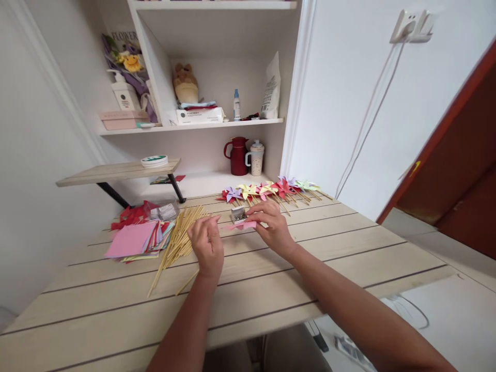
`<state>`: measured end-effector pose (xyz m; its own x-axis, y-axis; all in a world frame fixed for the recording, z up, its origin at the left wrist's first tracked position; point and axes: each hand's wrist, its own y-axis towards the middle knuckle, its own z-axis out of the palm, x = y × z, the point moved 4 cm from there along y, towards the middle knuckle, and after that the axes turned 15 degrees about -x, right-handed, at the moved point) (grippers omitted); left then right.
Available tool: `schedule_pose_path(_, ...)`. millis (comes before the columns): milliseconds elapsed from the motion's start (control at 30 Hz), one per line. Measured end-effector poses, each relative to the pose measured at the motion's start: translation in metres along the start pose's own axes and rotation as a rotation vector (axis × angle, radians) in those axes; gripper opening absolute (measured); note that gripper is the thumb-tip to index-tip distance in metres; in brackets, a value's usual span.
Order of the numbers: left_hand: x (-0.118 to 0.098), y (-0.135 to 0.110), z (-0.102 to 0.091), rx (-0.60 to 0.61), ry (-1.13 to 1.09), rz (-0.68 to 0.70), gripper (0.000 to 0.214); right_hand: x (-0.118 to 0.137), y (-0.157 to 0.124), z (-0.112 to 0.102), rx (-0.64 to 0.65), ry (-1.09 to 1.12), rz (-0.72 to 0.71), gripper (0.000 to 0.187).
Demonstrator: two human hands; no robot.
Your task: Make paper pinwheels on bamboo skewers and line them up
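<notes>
A small pink piece of paper (241, 226) is pinched in the fingers of my right hand (273, 227), low over the table. To its left, my left hand (207, 245) is closed, its fingers curled and thumb pressed in; anything it holds is hidden. Just behind the pink paper stands a small open box (238, 214) of tiny metal pieces. A bundle of thin wooden sticks (182, 232) lies left of my left hand, with one loose stick (188, 282) by the wrist. Beyond the box, several paper pinwheels on sticks (284, 190) lie in a row.
Stacked coloured paper squares (129, 240) and red paper (135, 213) lie at the left, near a small raised wooden shelf (104, 173). A dark red jug (238, 155) and a lidded cup (256, 157) stand at the back. The slatted table (271, 287) ends close in front.
</notes>
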<state>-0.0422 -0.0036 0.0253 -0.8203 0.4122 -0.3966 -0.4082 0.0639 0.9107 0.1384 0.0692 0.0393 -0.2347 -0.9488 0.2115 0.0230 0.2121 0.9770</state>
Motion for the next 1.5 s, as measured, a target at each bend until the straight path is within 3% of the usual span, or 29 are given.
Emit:
schedule_pose_path(133,0.009,-0.005,0.006,0.083,0.057,-0.07,0.038,-0.013,-0.003,-0.001,0.021,0.046,0.163,0.009)
schedule_pose_path(367,0.03,-0.019,0.015,0.187,0.08,-0.355,0.044,-0.045,-0.01,-0.011,-0.07,0.061,0.472,0.011)
schedule_pose_path(467,0.035,-0.025,0.021,0.342,0.132,-0.449,0.046,-0.053,-0.013,-0.013,-0.094,0.051,0.573,0.017)
schedule_pose_path(767,0.021,-0.046,0.037,0.798,0.088,-0.435,0.044,-0.051,-0.012,-0.01,-0.08,0.098,0.615,0.02)
schedule_pose_path(867,0.023,-0.052,0.039,0.884,0.086,-0.459,0.043,-0.051,-0.011,-0.01,-0.088,0.097,0.611,0.02)
schedule_pose_path(1133,0.034,-0.053,0.041,0.9,0.088,-0.513,0.047,-0.048,-0.009,-0.011,-0.082,0.113,0.574,0.013)
schedule_pose_path(1500,0.05,-0.04,0.036,0.778,0.189,-0.518,0.045,-0.044,-0.005,-0.013,-0.099,0.117,0.57,0.014)
